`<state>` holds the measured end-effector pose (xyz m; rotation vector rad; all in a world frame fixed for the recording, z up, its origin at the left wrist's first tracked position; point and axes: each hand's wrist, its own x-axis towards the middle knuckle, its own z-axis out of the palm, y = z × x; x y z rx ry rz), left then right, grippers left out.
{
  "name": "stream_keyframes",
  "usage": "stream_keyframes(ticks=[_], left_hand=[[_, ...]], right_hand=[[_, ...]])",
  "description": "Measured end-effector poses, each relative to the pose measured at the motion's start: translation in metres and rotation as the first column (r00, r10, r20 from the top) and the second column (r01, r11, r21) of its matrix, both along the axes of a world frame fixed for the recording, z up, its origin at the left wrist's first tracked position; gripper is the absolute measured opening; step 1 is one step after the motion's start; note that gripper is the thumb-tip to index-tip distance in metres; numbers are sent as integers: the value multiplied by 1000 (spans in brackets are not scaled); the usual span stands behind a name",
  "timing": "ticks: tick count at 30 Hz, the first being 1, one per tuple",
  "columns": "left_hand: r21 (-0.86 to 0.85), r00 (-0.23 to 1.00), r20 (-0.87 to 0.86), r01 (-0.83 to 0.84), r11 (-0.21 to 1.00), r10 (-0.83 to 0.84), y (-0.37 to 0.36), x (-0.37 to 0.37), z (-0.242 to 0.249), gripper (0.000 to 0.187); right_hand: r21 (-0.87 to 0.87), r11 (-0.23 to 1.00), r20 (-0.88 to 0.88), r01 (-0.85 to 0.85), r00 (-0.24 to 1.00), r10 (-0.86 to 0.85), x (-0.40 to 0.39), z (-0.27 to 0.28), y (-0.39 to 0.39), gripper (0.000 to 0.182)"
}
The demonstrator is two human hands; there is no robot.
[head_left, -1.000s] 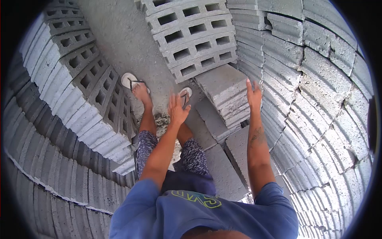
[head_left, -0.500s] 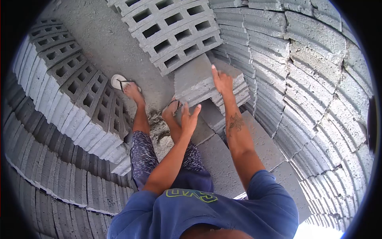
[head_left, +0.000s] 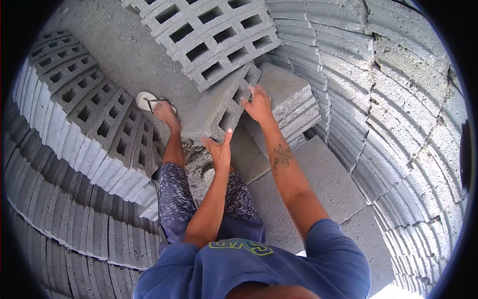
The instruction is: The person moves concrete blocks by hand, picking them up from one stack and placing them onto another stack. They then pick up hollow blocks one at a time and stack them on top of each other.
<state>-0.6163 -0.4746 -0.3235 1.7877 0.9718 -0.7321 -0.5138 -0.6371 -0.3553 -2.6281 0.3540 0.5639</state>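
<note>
A grey hollow concrete block point(head_left: 211, 109) leans tilted in front of me, its row of holes facing up and right. My left hand point(head_left: 217, 149) is at its near end, thumb up against the edge and fingers partly beneath. Over the block's right side, my right hand point(head_left: 259, 105) has its fingers at the holes near the far end. Other blocks point(head_left: 291, 97) lie stacked flat just right of my right hand. Beyond the tilted block, a row of blocks point(head_left: 215, 35) shows its holes upward.
Another row of blocks point(head_left: 89, 99) stands on the left. A tall stacked wall of blocks point(head_left: 398, 99) rises on the right. Flat block surfaces point(head_left: 313, 179) lie beneath my right arm. My sandaled foot point(head_left: 162, 107) is on the dusty ground point(head_left: 119, 55).
The block has come off the flat stack, shifted left and tipped so its holes show. Both hands have moved left with it.
</note>
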Motion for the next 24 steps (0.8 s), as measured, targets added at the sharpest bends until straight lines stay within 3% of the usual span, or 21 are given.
stream_keyframes(ticks=[1, 3, 4, 5, 8, 12, 15, 18, 21, 22, 23, 24], left_hand=[[2, 1000, 0, 9, 1000, -9, 6, -3, -7, 107], [-76, 992, -4, -128, 989, 128, 18, -10, -20, 103], [-72, 985, 103, -129, 989, 136, 23, -14, -25, 98], [-66, 986, 103, -124, 990, 130, 27, -19, -29, 98], [-76, 982, -86, -177, 981, 170, 36, -20, -32, 97], [-16, 982, -50, -183, 983, 182, 39, -22, -43, 89], [-23, 972, -107, -213, 977, 210, 44, -27, -51, 76], [-92, 961, 39, -270, 958, 275, 46, -40, -62, 62], [-183, 966, -23, -258, 949, 258, 36, -15, -42, 62], [-296, 975, -35, -221, 929, 221, 35, -6, -47, 74], [-291, 975, -35, -220, 931, 220, 34, 0, -52, 74], [-289, 991, -118, -92, 953, 60, 29, 24, -50, 79]], right_hand=[[2, 1000, 0, 9, 1000, -9, 12, -11, -6, 57], [-90, 976, -313, -196, 936, 159, 33, -33, -18, 66], [-89, 977, -303, -193, 940, 159, 41, -45, -20, 66], [-60, 978, -350, -201, 922, 168, 43, -56, -18, 68], [-41, 972, -449, -233, 873, 191, 37, -75, -5, 67], [-21, 973, -565, -229, 806, 177, 34, -83, 5, 56], [-100, 964, -518, -247, 840, 161, 28, -82, 11, 49], [-190, 955, -443, -228, 888, 124, 28, -51, 10, 47], [-263, 942, -382, -208, 919, 96, 38, -16, -8, 46], [-294, 935, -383, -198, 921, 75, 44, -8, -16, 49], [-318, 929, -374, -192, 925, 63, 50, -1, -24, 50], [-343, 922, -364, -182, 930, 48, 56, 3, -36, 51]])
